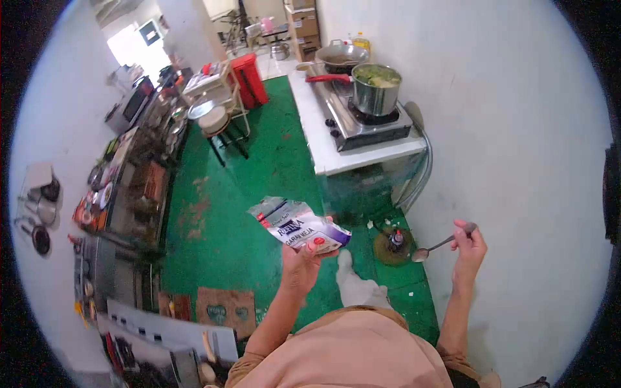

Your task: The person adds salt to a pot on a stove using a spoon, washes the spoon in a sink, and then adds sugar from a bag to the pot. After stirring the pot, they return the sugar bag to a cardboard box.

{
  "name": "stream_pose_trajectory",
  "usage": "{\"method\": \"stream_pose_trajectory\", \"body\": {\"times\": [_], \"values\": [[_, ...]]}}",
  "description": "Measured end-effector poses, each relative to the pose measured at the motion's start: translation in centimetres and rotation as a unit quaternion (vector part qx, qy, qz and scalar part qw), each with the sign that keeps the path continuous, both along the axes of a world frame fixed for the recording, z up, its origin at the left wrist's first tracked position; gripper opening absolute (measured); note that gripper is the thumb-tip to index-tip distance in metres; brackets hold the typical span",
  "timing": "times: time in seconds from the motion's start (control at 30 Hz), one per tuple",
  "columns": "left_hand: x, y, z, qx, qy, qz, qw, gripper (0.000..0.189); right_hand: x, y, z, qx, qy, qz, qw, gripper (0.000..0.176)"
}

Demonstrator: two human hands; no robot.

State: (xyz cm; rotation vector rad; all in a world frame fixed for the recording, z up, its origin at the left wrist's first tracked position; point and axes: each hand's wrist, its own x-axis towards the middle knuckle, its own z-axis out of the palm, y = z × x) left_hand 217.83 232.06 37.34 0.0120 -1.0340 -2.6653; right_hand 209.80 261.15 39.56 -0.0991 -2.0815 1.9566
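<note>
My left hand (301,264) is closed around the lower end of a salt packet (299,226), white and purple with "Refina Garam Meja" printed on it. The packet tilts, its clear upper end pointing up and left. Over by the right wall, my right hand (468,249) grips a metal spoon (442,243) by the handle, with the bowl pointing left and down. Whether the spoon carries anything is too small to tell. Ahead of both hands, a steel pot (377,97) with a red handle sits on the gas stove (362,126), holding green leafy food in liquid.
A wok (341,55) rests on the stove's far burner. The stove stands on a white counter (317,145) against the right wall. Below it on the floor is a gas cylinder (392,246) with a regulator. A stool (223,132) and red bin (249,81) stand further back.
</note>
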Motion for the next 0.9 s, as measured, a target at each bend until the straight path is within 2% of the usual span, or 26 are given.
{"method": "stream_pose_trajectory", "body": {"times": [0.13,0.2,0.23,0.3,0.37,0.5,0.6,0.7,0.9], "values": [[-11.1,-5.7,-0.3,-0.041,-0.006,-0.033,0.999,0.069,-9.7,-4.8,0.5,-0.055,0.057,-0.037,0.996,0.012],[-15.4,-9.3,-1.2,0.018,-0.002,-0.084,0.996,0.071,-13.9,-8.7,2.4,-0.142,0.127,-0.045,0.981,0.016],[-17.4,-10.8,-1.0,0.019,-0.005,-0.087,0.996,0.071,-15.9,-10.7,3.6,-0.140,0.124,-0.049,0.981,0.016],[-21.7,-13.7,-0.6,0.073,0.008,-0.132,0.989,0.076,-20.0,-14.9,6.2,-0.197,0.225,-0.023,0.954,0.018],[-25.3,-16.0,-0.2,0.058,-0.026,-0.131,0.989,0.080,-23.1,-19.3,8.3,-0.185,0.247,0.007,0.951,0.019],[-32.7,-20.8,-0.9,0.012,-0.068,-0.149,0.986,0.080,-28.5,-27.9,8.8,-0.170,0.282,0.083,0.941,0.021],[-37.8,-24.6,-1.1,-0.043,-0.037,-0.219,0.974,0.081,-31.9,-32.4,8.3,-0.117,0.345,0.081,0.928,0.022],[-42.5,-29.4,-1.2,-0.031,-0.037,-0.292,0.955,0.072,-34.3,-36.8,8.3,-0.078,0.342,0.041,0.935,0.021],[-49.4,-36.3,0.7,-0.057,-0.061,-0.395,0.915,0.070,-37.7,-42.4,9.5,-0.068,0.326,-0.001,0.943,0.023]]}}
